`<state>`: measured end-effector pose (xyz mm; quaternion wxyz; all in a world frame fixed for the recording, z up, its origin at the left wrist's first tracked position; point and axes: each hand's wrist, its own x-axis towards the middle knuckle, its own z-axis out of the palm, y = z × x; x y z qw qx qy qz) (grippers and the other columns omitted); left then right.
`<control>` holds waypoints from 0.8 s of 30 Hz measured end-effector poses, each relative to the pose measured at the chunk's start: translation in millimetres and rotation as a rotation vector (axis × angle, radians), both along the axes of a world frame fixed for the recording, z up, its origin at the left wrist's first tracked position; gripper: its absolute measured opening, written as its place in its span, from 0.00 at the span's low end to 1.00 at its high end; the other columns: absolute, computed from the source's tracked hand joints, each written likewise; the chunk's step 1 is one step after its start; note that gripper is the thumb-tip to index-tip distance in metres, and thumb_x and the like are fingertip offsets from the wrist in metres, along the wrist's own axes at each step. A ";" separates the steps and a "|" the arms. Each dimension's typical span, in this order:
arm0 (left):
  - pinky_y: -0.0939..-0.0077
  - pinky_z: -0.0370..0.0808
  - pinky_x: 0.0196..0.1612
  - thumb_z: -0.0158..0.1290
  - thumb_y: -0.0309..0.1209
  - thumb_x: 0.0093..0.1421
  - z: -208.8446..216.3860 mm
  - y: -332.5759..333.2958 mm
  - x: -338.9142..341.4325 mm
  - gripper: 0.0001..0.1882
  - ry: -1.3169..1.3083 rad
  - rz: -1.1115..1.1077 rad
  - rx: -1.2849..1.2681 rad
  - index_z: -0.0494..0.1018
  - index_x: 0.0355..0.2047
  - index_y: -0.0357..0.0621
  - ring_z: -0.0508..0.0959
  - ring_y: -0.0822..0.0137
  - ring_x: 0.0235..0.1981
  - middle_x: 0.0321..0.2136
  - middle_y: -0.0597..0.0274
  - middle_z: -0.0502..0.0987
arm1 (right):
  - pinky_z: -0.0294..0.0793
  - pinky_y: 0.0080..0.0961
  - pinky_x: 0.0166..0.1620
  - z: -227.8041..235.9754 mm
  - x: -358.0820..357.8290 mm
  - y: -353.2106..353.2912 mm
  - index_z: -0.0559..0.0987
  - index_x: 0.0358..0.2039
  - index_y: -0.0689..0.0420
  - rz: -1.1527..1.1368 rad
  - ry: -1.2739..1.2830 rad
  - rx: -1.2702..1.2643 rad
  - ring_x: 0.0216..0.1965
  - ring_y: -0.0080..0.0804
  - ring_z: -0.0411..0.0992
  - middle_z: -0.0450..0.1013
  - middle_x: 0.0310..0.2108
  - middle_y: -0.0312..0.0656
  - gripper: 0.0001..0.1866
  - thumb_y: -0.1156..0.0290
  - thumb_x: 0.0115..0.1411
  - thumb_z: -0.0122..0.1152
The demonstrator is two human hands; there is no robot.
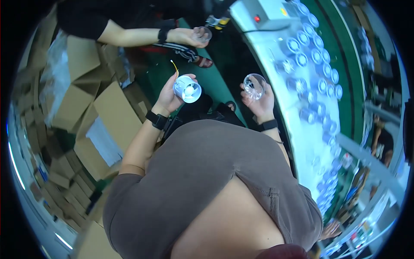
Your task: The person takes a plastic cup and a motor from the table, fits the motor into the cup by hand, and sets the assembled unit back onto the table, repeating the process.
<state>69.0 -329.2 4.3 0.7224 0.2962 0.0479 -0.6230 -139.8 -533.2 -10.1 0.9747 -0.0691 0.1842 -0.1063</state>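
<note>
My left hand (pixel 168 96) is closed around a small white cylindrical fan (pixel 188 89), whose round end with blades and a hub faces me. A thin yellow lead (pixel 174 66) with a pale tip sticks up from it beside my fingers. In my right hand (pixel 264 102) is a clear round plastic cup-like part (pixel 254 86), gripped at its side, with thin ribs showing inside. The two pieces are apart, held at about the same height in front of my body. A wristband sits on each of my wrists.
At right runs a long white table (pixel 276 58) with many clear round parts (pixel 302 59) and a grey box (pixel 265 15) with a red button. Opposite, a co-worker's hand (pixel 192 38) holds a clear part. Open cardboard boxes (pixel 114 112) crowd the left.
</note>
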 end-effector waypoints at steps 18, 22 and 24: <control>0.74 0.66 0.37 0.38 0.43 0.57 -4.7 103.4 33.9 0.15 -0.082 0.411 0.290 0.66 0.36 0.46 0.70 0.69 0.36 0.32 0.64 0.70 | 0.67 0.25 0.29 -108.4 219.7 -22.2 0.60 0.44 0.59 0.059 0.516 0.148 0.31 0.40 0.65 0.64 0.35 0.53 0.23 0.54 0.56 0.32; 0.73 0.68 0.38 0.34 0.43 0.59 -10.9 124.8 37.2 0.18 -0.068 0.433 0.268 0.64 0.38 0.44 0.70 0.68 0.37 0.35 0.61 0.70 | 0.63 0.25 0.25 -125.7 232.2 -8.9 0.61 0.42 0.58 -0.066 0.384 0.261 0.30 0.39 0.65 0.65 0.31 0.53 0.22 0.54 0.55 0.33; 0.73 0.68 0.39 0.34 0.43 0.59 -9.8 132.7 37.9 0.18 -0.063 0.461 0.300 0.64 0.39 0.44 0.71 0.67 0.37 0.34 0.61 0.70 | 0.61 0.25 0.24 -126.0 237.9 -1.6 0.61 0.41 0.59 -0.110 0.321 0.291 0.29 0.38 0.65 0.65 0.29 0.52 0.22 0.55 0.54 0.33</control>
